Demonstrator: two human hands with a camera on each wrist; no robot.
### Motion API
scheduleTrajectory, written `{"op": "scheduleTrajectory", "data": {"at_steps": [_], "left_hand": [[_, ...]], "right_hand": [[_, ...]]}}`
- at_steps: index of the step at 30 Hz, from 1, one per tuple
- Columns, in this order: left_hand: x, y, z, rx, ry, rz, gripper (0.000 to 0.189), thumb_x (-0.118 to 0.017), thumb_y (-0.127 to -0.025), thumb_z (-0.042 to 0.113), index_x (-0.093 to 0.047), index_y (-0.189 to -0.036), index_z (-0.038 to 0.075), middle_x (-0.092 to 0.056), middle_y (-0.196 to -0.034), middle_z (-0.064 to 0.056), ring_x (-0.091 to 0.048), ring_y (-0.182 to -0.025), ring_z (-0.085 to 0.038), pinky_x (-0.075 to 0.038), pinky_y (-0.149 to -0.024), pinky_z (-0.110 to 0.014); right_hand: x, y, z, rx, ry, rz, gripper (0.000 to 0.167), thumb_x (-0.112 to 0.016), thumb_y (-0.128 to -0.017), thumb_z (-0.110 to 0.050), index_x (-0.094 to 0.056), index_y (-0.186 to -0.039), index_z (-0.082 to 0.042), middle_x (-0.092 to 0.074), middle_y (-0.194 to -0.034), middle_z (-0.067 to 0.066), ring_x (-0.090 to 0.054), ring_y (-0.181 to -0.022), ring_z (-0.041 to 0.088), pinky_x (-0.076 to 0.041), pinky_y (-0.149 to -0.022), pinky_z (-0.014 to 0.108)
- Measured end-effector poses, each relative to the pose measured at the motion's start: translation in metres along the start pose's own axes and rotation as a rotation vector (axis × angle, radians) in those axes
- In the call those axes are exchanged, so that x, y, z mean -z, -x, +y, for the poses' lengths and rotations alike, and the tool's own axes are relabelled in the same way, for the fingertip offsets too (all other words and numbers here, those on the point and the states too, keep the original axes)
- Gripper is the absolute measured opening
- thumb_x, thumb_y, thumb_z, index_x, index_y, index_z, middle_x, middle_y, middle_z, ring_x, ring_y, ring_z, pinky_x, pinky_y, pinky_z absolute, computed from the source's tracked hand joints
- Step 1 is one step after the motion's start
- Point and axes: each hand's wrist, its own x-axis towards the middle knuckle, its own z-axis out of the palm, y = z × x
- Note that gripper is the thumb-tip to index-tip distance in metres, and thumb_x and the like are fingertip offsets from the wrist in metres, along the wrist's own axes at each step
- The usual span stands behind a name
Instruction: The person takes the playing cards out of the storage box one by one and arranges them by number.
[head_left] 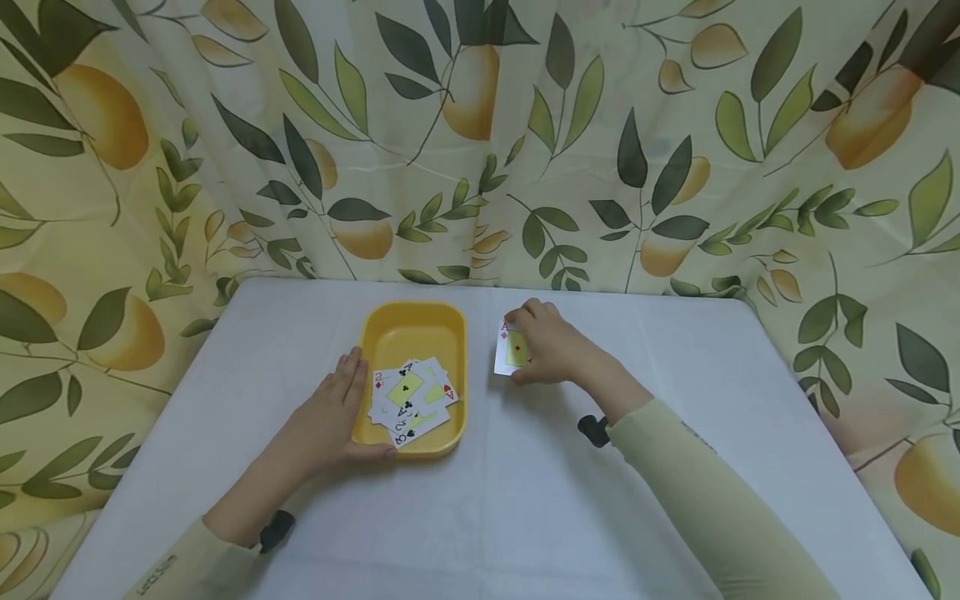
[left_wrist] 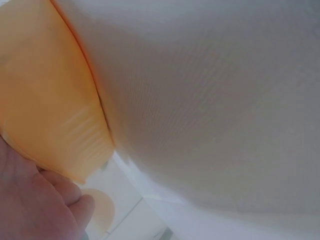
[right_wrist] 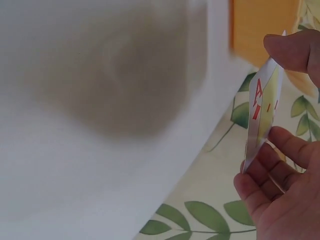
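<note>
A yellow tray [head_left: 415, 315] stands on the white-covered table, with several overlapping playing cards [head_left: 408, 392] lying in its near half. My left hand [head_left: 326, 417] rests against the tray's left side, fingers extended along the wall and thumb at the near-left corner. In the left wrist view, part of that hand [left_wrist: 45, 200] touches the yellow wall [left_wrist: 50, 90]. Right of the tray, my right hand [head_left: 551, 343] holds an ace of diamonds [head_left: 514, 348] between thumb and fingers. The right wrist view shows this card [right_wrist: 262, 100] raised above the tabletop, its edges gripped.
White cloth [head_left: 540, 500] covers the table. A curtain [head_left: 480, 183] printed with fruit and leaves hangs just behind the table's far edge. Dark wrist devices [head_left: 594, 431] are worn at both sleeves.
</note>
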Motion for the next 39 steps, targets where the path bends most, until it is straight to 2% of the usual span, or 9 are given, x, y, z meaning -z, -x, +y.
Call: {"op": "scheduleTrajectory", "data": {"at_steps": [9, 17, 27, 34, 39], "left_hand": [[0.000, 0.004, -0.001, 0.010, -0.007, -0.002, 0.141, -0.051, -0.066, 0.095, -0.010, -0.157, -0.005, 0.001, -0.167, -0.019, -0.007, -0.154, -0.035, -0.021, -0.122, -0.050], [0.002, 0.006, 0.000, 0.017, -0.005, -0.006, 0.141, -0.049, -0.067, 0.095, -0.010, -0.157, -0.005, 0.001, -0.167, -0.020, -0.009, -0.154, -0.036, -0.022, -0.122, -0.049], [0.004, 0.002, -0.001, 0.026, -0.010, -0.029, 0.141, -0.049, -0.066, 0.095, -0.010, -0.157, -0.005, 0.001, -0.167, -0.020, -0.008, -0.154, -0.035, -0.021, -0.122, -0.048], [0.003, -0.002, -0.001, 0.007, -0.001, -0.028, 0.140, -0.052, -0.067, 0.094, -0.009, -0.157, -0.005, 0.002, -0.167, -0.019, -0.007, -0.154, -0.034, -0.021, -0.123, -0.047], [0.003, -0.002, -0.001, 0.015, -0.001, -0.039, 0.140, -0.052, -0.067, 0.094, -0.008, -0.157, -0.005, 0.003, -0.167, -0.019, -0.006, -0.154, -0.034, -0.020, -0.123, -0.046]], "right_hand": [[-0.002, -0.005, 0.009, -0.033, -0.018, -0.022, 0.086, -0.087, -0.067, -0.030, -0.050, -0.140, -0.006, -0.047, -0.132, 0.011, -0.041, -0.115, 0.028, -0.046, -0.093, 0.038], [-0.007, -0.017, 0.013, -0.034, -0.043, -0.040, 0.082, -0.086, -0.069, -0.027, -0.050, -0.140, -0.005, -0.046, -0.134, 0.014, -0.042, -0.115, 0.030, -0.045, -0.094, 0.041], [-0.021, -0.044, 0.024, -0.112, -0.047, -0.124, 0.084, -0.086, -0.072, -0.027, -0.047, -0.144, -0.006, -0.043, -0.138, 0.014, -0.041, -0.120, 0.029, -0.043, -0.103, 0.044], [-0.029, -0.050, 0.032, -0.175, -0.059, -0.174, 0.084, -0.084, -0.074, -0.028, -0.045, -0.146, -0.008, -0.040, -0.142, 0.015, -0.040, -0.121, 0.030, -0.043, -0.103, 0.047], [-0.031, -0.053, 0.034, -0.172, -0.081, -0.172, 0.082, -0.082, -0.075, -0.026, -0.046, -0.146, -0.009, -0.039, -0.144, 0.016, -0.039, -0.123, 0.032, -0.043, -0.103, 0.051]]}}
